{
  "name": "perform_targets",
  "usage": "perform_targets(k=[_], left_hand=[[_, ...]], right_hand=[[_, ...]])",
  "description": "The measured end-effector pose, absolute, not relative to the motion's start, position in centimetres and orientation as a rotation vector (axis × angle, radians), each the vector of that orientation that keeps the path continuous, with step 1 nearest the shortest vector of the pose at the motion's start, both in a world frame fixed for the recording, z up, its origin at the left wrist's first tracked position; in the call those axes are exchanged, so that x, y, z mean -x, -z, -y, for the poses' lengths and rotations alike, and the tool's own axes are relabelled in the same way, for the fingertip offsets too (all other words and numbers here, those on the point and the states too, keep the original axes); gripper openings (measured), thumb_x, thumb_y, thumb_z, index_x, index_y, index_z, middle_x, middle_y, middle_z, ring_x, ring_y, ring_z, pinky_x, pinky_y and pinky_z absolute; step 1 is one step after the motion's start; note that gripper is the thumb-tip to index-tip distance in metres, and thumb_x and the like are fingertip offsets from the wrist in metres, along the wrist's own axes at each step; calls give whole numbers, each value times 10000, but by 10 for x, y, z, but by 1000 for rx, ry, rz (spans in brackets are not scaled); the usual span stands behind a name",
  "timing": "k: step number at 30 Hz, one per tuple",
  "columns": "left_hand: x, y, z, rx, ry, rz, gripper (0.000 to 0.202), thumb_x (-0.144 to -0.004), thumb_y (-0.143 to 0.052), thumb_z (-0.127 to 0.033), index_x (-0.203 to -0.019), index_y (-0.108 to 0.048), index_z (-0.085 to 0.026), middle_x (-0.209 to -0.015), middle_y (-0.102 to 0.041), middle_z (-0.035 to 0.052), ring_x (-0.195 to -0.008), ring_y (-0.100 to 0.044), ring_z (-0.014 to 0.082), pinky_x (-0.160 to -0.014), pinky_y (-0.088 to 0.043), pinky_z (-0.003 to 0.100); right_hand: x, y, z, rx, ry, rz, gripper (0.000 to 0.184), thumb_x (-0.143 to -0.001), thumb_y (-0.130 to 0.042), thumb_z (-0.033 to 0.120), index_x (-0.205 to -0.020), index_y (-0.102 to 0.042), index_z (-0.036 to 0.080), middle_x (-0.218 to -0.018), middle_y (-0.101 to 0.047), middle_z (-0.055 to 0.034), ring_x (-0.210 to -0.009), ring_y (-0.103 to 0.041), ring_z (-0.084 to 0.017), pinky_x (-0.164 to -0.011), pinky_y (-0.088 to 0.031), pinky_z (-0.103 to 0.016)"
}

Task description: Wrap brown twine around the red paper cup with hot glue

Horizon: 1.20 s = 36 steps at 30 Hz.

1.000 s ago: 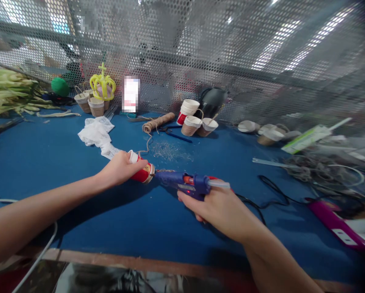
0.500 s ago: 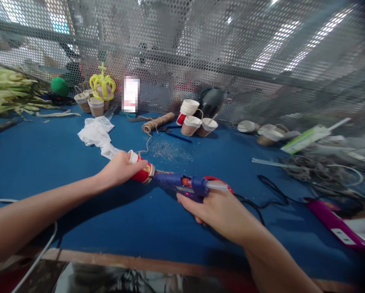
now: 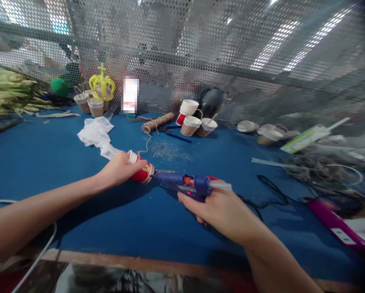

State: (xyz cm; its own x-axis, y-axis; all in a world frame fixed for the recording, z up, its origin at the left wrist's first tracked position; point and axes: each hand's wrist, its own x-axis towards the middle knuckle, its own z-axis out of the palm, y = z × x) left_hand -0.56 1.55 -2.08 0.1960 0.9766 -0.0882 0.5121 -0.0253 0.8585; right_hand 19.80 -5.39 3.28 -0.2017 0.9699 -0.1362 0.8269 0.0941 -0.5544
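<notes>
My left hand (image 3: 119, 168) is closed round a small red paper cup (image 3: 141, 173) that lies on its side on the blue table (image 3: 48, 158). My right hand (image 3: 221, 211) grips a blue hot glue gun (image 3: 185, 183), its nozzle touching the cup's base end. A glue stick pokes out of the gun's back. Brown twine runs from the cup towards a twine spool (image 3: 158, 121) further back.
White lace cloth (image 3: 96, 133) lies left of the cup. Paper cups (image 3: 194, 121) stand behind, a yellow crown (image 3: 102, 85) on cups at back left. Black cable (image 3: 270, 195), a purple tool (image 3: 337, 224) and clutter sit right. Perforated metal screen at the back.
The glue gun has shifted very slightly at the cup's base. My left hand and the cup have stayed in place.
</notes>
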Motion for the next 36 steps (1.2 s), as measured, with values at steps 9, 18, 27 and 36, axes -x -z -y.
perform_targets(k=[9, 18, 27, 36], left_hand=[[7, 27, -16, -1636, -766, -1376, 350, -691, -522, -464, -557, -515, -141, -474, -447, -19, -419, -316, 75, -390, -204, 223], [10, 32, -15, -1666, -795, -1334, 390, -698, -534, -478, -610, -603, -104, -497, -518, 4, -440, -379, 86, -401, -254, 215], [8, 31, -14, -1634, -824, -1326, 364, -687, -551, -457, -574, -579, -112, -486, -514, 2, -432, -379, 82, -396, -249, 213], [8, 30, -13, -1671, -790, -1367, 394, -697, -516, -486, -564, -555, -117, -493, -467, -7, -440, -339, 79, -396, -230, 213]], right_hand=[[-198, -35, 50, 1785, -853, 2035, 264, -752, -487, 315, -522, -506, 185, -377, -500, 37, -355, -502, -88, -377, -389, -182], [-197, -36, 47, 1810, -887, 1977, 244, -749, -488, 310, -557, -544, 171, -378, -501, 33, -354, -501, -86, -374, -400, -179], [-198, -36, 47, 1815, -894, 1962, 233, -742, -506, 294, -547, -540, 171, -371, -502, 34, -339, -498, -85, -365, -395, -174], [-199, -32, 44, 1794, -881, 1971, 221, -753, -488, 297, -611, -586, 159, -372, -509, 30, -338, -505, -91, -369, -414, -179]])
